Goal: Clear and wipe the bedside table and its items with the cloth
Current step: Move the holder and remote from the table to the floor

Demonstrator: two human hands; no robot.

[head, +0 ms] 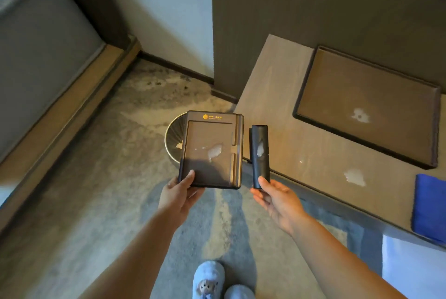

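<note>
A: Desk [284, 115] first, since it is the biggest thing here: a light wood top filling the right side of the frame, against a dark wall panel.

B: What sits on it?

A: A dark rectangular tray [395, 151] lies flat toward the upper right, with a pale glare patch on its floor. A folded blue cloth [428, 207] lies at the right edge of the frame, on the desk's near end, apart from the tray.

B: And off the desk?

A: Carpeted floor [101, 190] runs through the middle and lower left. A round bin [172, 136] stands on it just left of the desk's corner, partly covered by what the hands hold. Two pale slippers [210, 277] show at the bottom centre.

B: The hands?

A: The left hand [179, 193] grips the lower left corner of a dark notepad holder [211, 150], thumb on top, fingers under, holding it flat over the bin. The right hand [277, 198] pinches the near end of a black remote [259, 153], which points away, over the desk's near edge. Holder and remote are side by side, not touching.
</note>
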